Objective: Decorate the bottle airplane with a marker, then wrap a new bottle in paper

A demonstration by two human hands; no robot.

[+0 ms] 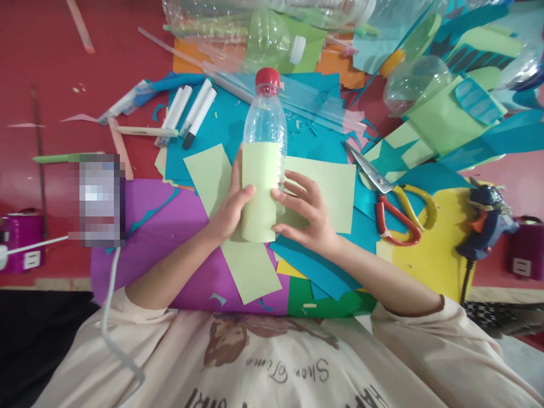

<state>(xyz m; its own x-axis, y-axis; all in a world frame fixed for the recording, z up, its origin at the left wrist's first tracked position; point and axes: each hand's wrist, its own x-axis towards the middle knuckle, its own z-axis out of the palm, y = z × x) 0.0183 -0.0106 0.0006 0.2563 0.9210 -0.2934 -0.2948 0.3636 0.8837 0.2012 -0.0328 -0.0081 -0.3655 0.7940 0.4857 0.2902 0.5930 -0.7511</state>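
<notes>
A clear plastic bottle point(264, 122) with a red cap is held in front of me, its cap end pointing away. Pale green paper point(259, 198) lies around the bottle's lower part, covering the side I see. My left hand point(232, 207) grips the bottle from the left, thumb pressed on the paper. From the right, my right hand point(308, 212) touches the paper's edge with its fingertips, fingers curved and spread. Beneath them are a pale green strip point(250, 275) and a wider pale green sheet point(327, 192).
Scissors point(386, 198) with red and yellow handles lie right, near a blue glue gun point(487, 221). White markers point(198, 113) lie left of the bottle. A pixelated device point(100, 201) with a white cable is at left. Plastic bottles point(272, 39) and cut paper crowd the far side.
</notes>
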